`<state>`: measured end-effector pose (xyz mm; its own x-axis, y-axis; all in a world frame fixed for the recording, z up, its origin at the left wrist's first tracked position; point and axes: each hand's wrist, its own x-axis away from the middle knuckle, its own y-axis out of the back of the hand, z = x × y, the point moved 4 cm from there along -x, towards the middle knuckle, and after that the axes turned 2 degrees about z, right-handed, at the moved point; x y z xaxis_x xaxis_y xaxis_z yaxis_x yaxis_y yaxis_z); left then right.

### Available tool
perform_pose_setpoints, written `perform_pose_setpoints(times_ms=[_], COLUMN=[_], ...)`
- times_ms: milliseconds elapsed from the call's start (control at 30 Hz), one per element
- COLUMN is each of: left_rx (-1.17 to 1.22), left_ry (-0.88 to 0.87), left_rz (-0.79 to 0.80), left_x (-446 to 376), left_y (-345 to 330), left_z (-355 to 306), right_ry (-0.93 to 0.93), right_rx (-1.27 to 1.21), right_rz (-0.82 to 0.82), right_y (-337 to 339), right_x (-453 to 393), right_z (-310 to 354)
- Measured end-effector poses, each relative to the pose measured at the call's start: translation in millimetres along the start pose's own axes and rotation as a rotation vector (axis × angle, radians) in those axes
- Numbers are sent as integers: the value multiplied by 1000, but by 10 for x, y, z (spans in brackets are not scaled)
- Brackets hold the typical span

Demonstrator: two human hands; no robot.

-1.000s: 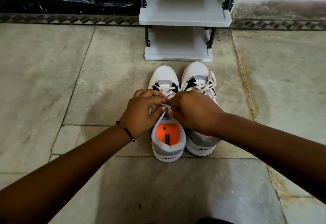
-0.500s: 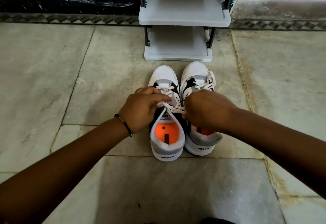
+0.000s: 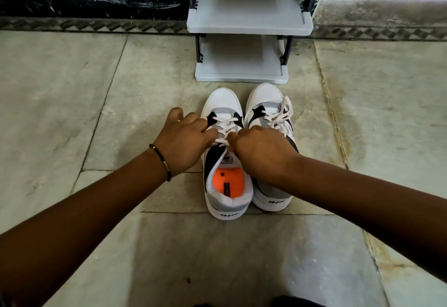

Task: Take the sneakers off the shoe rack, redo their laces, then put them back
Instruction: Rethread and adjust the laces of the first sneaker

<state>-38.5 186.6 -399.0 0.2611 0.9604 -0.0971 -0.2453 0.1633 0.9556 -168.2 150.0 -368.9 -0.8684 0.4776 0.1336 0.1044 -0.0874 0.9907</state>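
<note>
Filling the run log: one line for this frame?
stage: relacing | left hand, right hand: on left sneaker laces | right sneaker: beside | rack: no shoes

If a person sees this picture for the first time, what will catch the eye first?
First, the bright orange insole inside the left sneaker, at the centre on the stone floor. Next, the left hand and right hand meeting over its white laces. Behind the pair stands a grey shoe rack with bare shelves.
</note>
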Motion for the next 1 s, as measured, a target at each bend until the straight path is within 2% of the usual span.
perform_pose_setpoints(times_ms=[100,300,433,533,600,700,767,833,900,1000], left_rx=[-22,-42,-13,64,233,572,758,864,936,1030], left_ry=[-28,-36,-48,-20,63,370,495,498,530,695], left_rz=[8,-22,-56,-18,14,54,-39,-136,-113,16], left_x=[48,106,95,75,102,184,266,331,399,466], left_y=[-67,-167,-194,-189,-188,-185,-110,-16,-7,-85], left_z=[61,146,156,127,118,187,160,5,-204,-362], right_ry=[27,7,14,-12,-21,-61,-93,-78,-53,-59], right_rx=[54,-26,-45,-64,-88,-127,-178,-187,-169,-163], right_rz=[12,77,93,84,64,2,-66,-100,-49,79], right_y=[-8,23,35,4,-28,-29,19,68,66,11], right_x=[16,11,27,10,20,85,139,175,194,184], right_z=[-32,-72,-56,-85,-126,-238,-304,-296,-240,-157])
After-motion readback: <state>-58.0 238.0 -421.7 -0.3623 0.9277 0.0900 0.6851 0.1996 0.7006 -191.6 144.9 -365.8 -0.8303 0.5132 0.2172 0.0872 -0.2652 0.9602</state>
